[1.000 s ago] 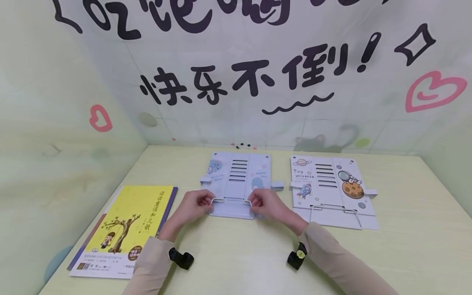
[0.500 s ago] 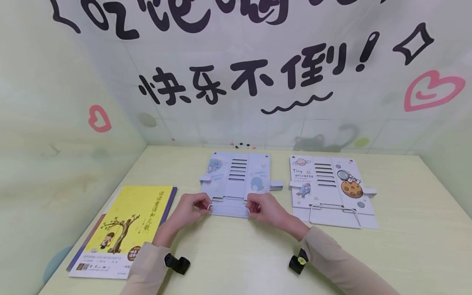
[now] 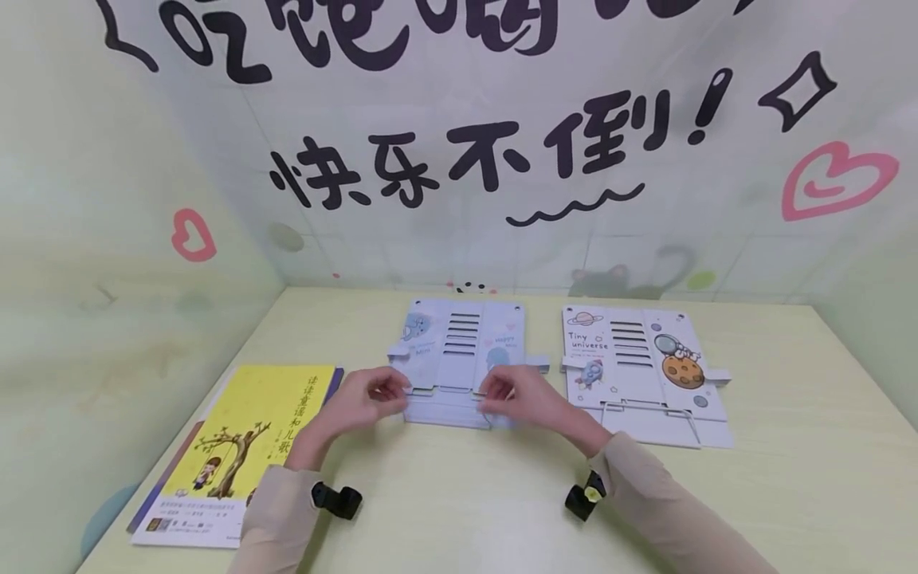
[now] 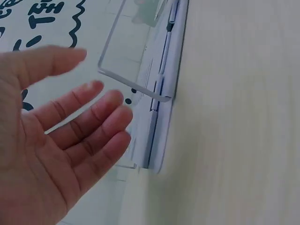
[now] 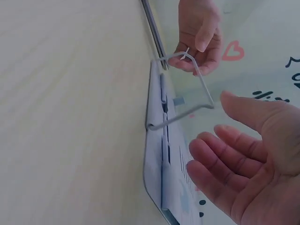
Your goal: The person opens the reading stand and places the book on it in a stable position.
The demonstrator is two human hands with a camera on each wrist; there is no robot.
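A pale blue metal book stand (image 3: 433,371) with cartoon prints and a column of slots lies on the table in front of me. Its bent wire bracket (image 4: 133,85) sticks up from the lower part of the panel. My left hand (image 3: 362,402) is beside the stand's lower left, fingers loosely spread; in the left wrist view a gap separates them from the wire. On the other side, my right hand (image 3: 527,402) is at the lower right, palm and fingers (image 5: 239,164) relaxed. In the right wrist view its thumb tip is close to a corner of the wire.
A second book stand (image 3: 645,375) with a space print lies to the right, its wire bracket folded out over the lower panel. Stacked books (image 3: 280,406), a yellow one on top, lie at the left. A printed wall (image 3: 459,247) closes off the table's back edge.
Both hands pinched the ends of the wire bracket and lowered it towards me. Now the fingers have let go, and the left hand has drawn slightly outward.
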